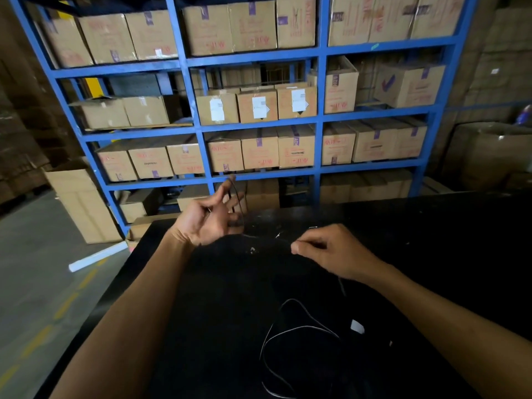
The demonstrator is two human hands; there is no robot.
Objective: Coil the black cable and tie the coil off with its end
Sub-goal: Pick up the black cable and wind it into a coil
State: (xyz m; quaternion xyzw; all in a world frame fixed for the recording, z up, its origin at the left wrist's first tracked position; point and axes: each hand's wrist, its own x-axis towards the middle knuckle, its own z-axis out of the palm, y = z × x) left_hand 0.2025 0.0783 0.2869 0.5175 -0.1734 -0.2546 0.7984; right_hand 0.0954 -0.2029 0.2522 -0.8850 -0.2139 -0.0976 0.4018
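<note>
Black cable (290, 331) lies partly loose on the dark surface (431, 254), partly taken up by both hands. Its slack forms a few open loops near the person's body, between the two forearms, catching light as thin pale lines against the black top. A small white tag (357, 326) sits just beside those loops, on the right.

From the loops the cable runs up under the right hand (334, 251), whose fingers (299, 246) are pinched together on it, thumb against forefinger, knuckles up. A short stretch then crosses just above the surface to the left hand (207, 218). That hand is raised, palm turned toward the person, fingers (227, 188) spread and half curled, with the cable looped round them: one strand rises to the fingertip and comes down again beside the palm. The loop is loosely carried rather than squeezed; the hand is not clenched.

Small white specks (252, 249) dot the surface between the hands.

Behind the surface stands a blue shelf rack (320, 82) filled with cardboard boxes (257, 106), several bearing white labels. More boxes stand on the grey floor (34, 269) at the left, where a white tube (98, 256) lies near the surface's corner.
</note>
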